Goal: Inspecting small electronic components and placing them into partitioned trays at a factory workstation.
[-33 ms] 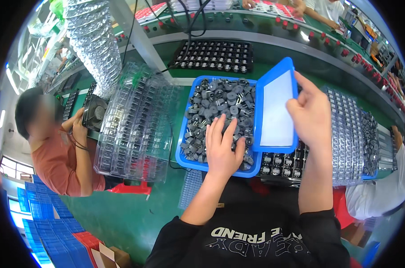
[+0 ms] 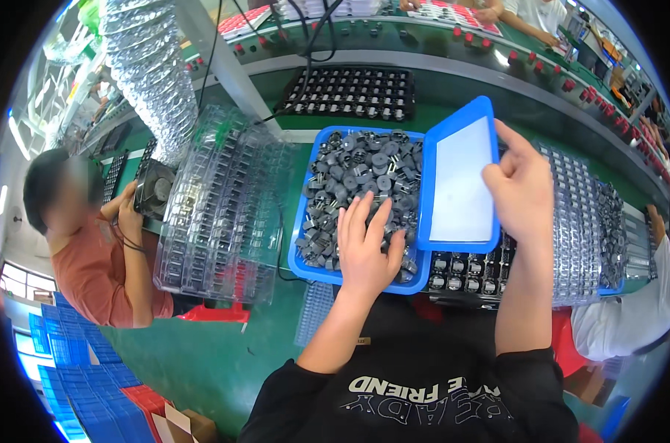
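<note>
A blue plastic bin stands before me, full of small dark grey round parts with metal pins. My left hand lies on the parts near the bin's front edge, its fingers spread. At the bin's right side, my right hand grips the right edge of a smaller blue tray, thumb bent toward its inside. The tray is tilted up on its side with its pale, flat inner bottom facing left. No parts show in it. Its lower left edge overlaps the bin's right rim.
Stacked clear plastic trays stand left of the bin, others on the right. Black trays of parts lie behind and beside the bin. A foil duct hangs left, near a seated co-worker.
My right hand and the small blue tray have shifted slightly to the right. My left hand sits a little farther left, still spread on the grey parts.
</note>
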